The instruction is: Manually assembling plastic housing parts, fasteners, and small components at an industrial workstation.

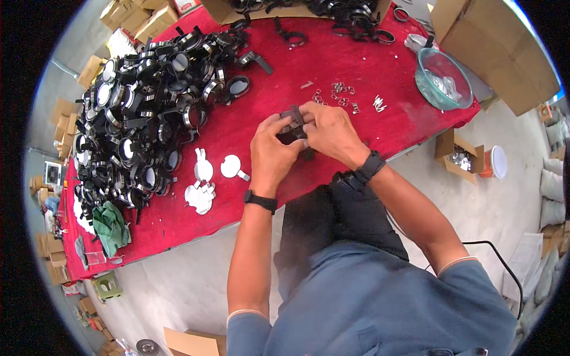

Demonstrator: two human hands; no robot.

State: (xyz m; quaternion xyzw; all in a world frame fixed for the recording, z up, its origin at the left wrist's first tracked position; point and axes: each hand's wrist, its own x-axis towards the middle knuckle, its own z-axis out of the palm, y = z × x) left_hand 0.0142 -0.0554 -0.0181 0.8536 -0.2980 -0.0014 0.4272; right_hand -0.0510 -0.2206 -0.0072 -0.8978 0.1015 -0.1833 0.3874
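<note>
My left hand (272,154) and my right hand (333,132) meet over the near edge of the red cloth, fingers pinched around a dark strap-like piece (291,127). My fingers cover much of it, so its full shape stays hidden. Just beyond my hands lie several small metal clasps (341,89), with a few thin white slips (379,104) to their right. To the left of my left hand are a white round disc with a tab (231,167) and more stacked white discs (200,197). A large heap of round black-and-silver watch-like pieces with black straps (148,113) fills the left side.
A translucent teal basin (423,77) holding clear plastic stands at the table's right end. At the far edge is a cardboard box (225,13) of black pieces. Crumpled green cloth (111,228) lies at the left. Below, right, are a small carton (445,148) and a bucket (499,162).
</note>
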